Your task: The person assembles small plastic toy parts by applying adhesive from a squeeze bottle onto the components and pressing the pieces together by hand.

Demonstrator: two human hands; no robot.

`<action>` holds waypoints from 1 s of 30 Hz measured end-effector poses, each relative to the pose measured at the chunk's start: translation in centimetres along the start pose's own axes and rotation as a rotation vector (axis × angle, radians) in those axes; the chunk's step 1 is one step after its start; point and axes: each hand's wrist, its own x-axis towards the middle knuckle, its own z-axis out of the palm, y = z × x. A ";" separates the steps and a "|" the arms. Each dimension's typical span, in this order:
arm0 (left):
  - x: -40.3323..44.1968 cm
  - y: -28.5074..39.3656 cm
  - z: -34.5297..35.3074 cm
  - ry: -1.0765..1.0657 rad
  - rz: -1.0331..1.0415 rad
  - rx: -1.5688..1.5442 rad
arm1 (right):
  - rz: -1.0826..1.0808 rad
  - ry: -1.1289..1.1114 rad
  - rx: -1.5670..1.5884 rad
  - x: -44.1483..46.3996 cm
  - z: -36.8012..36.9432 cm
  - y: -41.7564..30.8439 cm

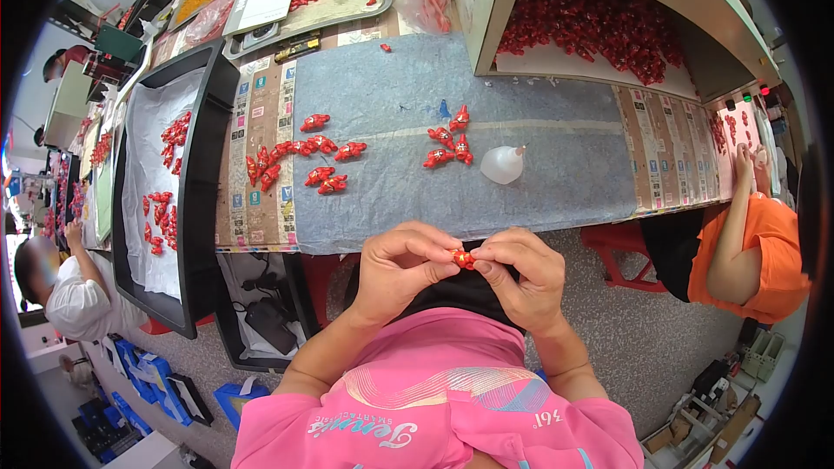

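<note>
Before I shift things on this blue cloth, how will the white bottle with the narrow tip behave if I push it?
The white bottle may roll or tip, since its body looks rounded. Its pale, somewhat translucent walls suggest light plastic that might give when squeezed. The blue cloth looks matte and wrinkled, so sliding could drag.

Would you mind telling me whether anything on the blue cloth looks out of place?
One small red piece lies alone near the far edge of the blue cloth, apart from the grouped red figures, looking stray.
</note>
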 end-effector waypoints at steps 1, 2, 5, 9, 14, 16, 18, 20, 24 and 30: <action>0.0 0.0 0.0 -0.005 0.011 0.020 | 0.001 0.001 -0.001 0.0 0.0 0.0; 0.0 0.0 0.0 -0.005 0.010 0.020 | -0.020 0.001 -0.011 0.0 0.0 0.0; -0.2 0.1 0.1 0.017 -0.018 0.014 | -0.043 0.003 -0.014 0.0 0.1 0.1; -0.2 0.1 0.2 0.025 -0.019 0.021 | -0.043 0.007 -0.016 0.1 0.1 0.0; -0.2 0.0 0.2 0.020 -0.030 -0.003 | -0.029 0.007 0.005 -0.1 0.0 0.1; -0.1 0.1 0.3 0.006 -0.011 -0.026 | -0.028 0.002 0.011 -0.1 0.0 0.0; -0.1 0.2 0.3 -0.002 -0.005 -0.029 | -0.012 -0.002 -0.011 -0.1 -0.2 -0.1; 0.0 0.4 0.4 -0.010 0.003 -0.030 | 0.014 -0.012 -0.013 0.0 -0.2 -0.3; 0.2 0.8 0.5 -0.030 -0.011 -0.039 | 0.062 -0.026 -0.005 -0.1 -0.3 -0.4; 0.1 0.7 0.5 -0.059 0.057 0.043 | 0.162 -0.013 -0.008 -0.1 -0.1 -0.8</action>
